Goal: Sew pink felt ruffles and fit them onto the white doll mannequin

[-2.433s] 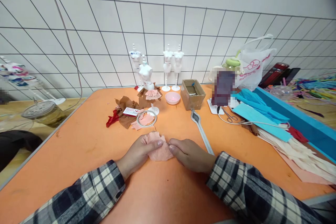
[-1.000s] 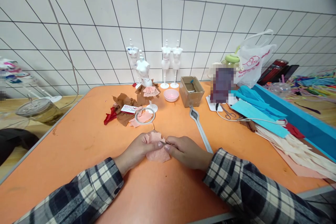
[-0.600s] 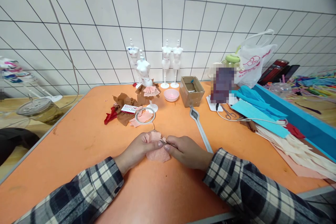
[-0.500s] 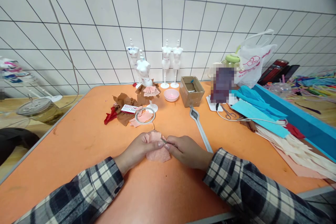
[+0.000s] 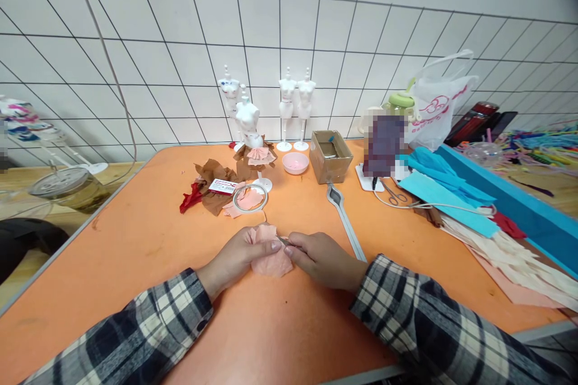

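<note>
My left hand (image 5: 239, 255) is closed on the pink paper piece (image 5: 271, 261), thumb pressing its gathered top edge, while the rest of the piece lies on the orange table (image 5: 149, 234) between my two hands. My right hand (image 5: 318, 255) touches the left and pinches a thin grey tool (image 5: 282, 240) at that same edge; it may be a needle or tweezers, too small to tell. The step is best done, I judge, with the left thumb pinning the folds flat and the right working in short strokes, since crepe tears easily.

Just beyond the left hand lie a tape ring (image 5: 250, 198) and brown scraps (image 5: 214, 177). A long white tool (image 5: 345, 222) runs just beside my right hand. Farther off stand a dressed mannequin (image 5: 248, 120), a pink bowl (image 5: 295, 163) and a cardboard box (image 5: 331, 156). Nothing crowds the hands.
</note>
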`<state>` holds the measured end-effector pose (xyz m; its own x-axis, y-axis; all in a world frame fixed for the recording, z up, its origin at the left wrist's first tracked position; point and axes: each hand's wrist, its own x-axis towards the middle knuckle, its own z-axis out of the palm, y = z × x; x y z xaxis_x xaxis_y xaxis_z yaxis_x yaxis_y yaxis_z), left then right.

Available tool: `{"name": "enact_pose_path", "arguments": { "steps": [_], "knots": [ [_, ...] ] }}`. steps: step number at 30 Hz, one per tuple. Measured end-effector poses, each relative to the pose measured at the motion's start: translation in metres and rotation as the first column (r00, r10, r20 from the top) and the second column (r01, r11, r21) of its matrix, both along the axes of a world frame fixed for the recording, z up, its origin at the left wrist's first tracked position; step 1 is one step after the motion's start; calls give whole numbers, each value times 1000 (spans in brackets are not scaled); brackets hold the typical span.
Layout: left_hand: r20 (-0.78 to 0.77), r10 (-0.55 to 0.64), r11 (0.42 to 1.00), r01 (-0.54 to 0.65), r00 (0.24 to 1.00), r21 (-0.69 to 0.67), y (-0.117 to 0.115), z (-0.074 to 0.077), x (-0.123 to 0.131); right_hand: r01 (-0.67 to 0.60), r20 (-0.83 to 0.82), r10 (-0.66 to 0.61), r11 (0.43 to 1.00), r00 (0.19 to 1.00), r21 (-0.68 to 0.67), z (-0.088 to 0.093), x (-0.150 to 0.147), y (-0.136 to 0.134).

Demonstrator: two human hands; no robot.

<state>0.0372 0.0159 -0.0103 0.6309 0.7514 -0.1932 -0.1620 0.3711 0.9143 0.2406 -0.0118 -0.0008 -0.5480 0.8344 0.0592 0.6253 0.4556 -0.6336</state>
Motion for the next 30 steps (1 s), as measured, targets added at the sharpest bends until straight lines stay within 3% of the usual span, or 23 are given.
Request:
{"name": "enact_pose_path", "arguments": {
  "steps": [7, 13, 17, 20, 22, 24, 26, 28, 30],
  "knots": [
    [15, 22, 999, -22, 1000, -24, 0, 0, 0, 60, 37, -59, 998, 998, -14, 1, 3, 2],
    [191, 241, 968, -221, 952, -122, 1, 4, 0, 313, 258, -353, 931, 899, 186, 2, 26, 21],
    [262, 461, 885, -420, 848, -199, 10, 6, -6, 239, 360, -349, 918, 865, 316, -5, 37, 33],
    [271, 507, 859, -455, 818, -234, 16, 3, -10, 230, 308, -364, 889, 879, 395, -3, 31, 29],
    [273, 501, 862, -446, 821, -241, 17, 2, -11, 169, 256, -292, 894, 921, 414, 1, 22, 20],
    [263, 480, 873, -426, 837, -238, 16, 0, -10, -38, 257, -59, 933, 965, 358, 4, 10, 10],
    [254, 461, 883, -411, 850, -227, 15, 0, -10, -236, 273, 156, 928, 949, 289, 2, 1, 4],
    [254, 456, 886, -408, 853, -223, 14, 0, -10, -301, 285, 227, 920, 931, 249, -5, -4, 2],
    [258, 462, 882, -412, 848, -228, 13, 1, -10, -288, 290, 218, 930, 932, 226, -12, -5, 4]
  ]
}}
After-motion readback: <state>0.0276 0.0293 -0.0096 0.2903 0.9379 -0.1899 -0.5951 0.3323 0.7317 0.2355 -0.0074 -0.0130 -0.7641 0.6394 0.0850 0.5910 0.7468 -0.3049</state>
